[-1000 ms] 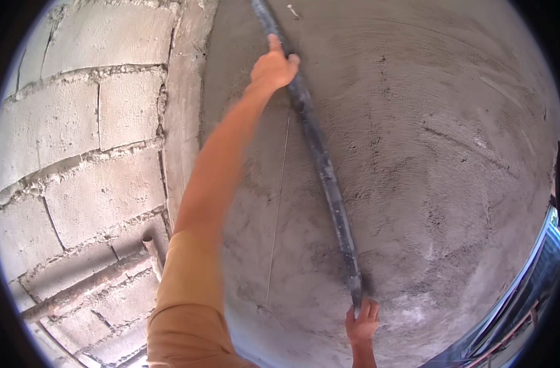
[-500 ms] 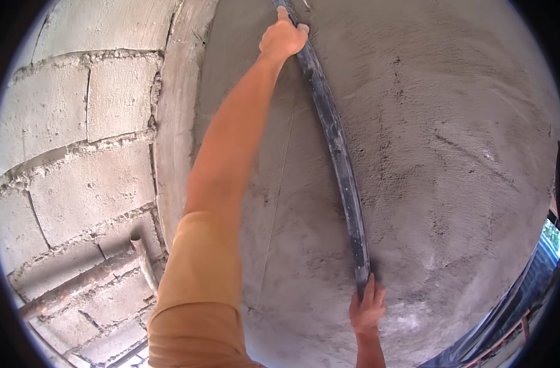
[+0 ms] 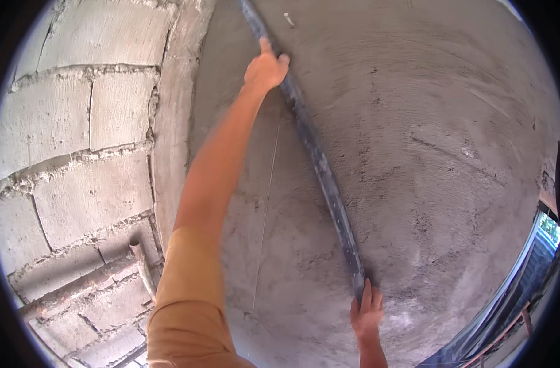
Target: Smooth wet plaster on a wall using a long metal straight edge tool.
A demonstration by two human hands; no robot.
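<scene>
A long dark straightedge bar [image 3: 320, 161], spotted with grey mortar, slants across a wall of fresh grey plaster [image 3: 439, 202]. Its upper end leans left and runs out at the top of the picture. High up, my left hand [image 3: 266, 69] is closed round the bar, the arm stretched out in a mustard sleeve. My right hand [image 3: 367, 310] grips the bar's lower end, fingers wrapped over its edge. The bar appears to lie against the plaster. To its right the surface is rougher and pitted; a thin straight line [image 3: 266, 214] runs down the smoother plaster on its left.
Bare block wall [image 3: 96, 178] with rough mortar joints stands at the left, beside a plaster strip [image 3: 172, 116]. A pole [image 3: 77, 288] with a short upright pipe [image 3: 143, 267] crosses low there. Dark blue sheeting [image 3: 507, 306] hangs at the lower right.
My left hand has shifted left and slightly down with the bar's upper part, so the bar tilts more. My right hand stays nearly in place at the lower end.
</scene>
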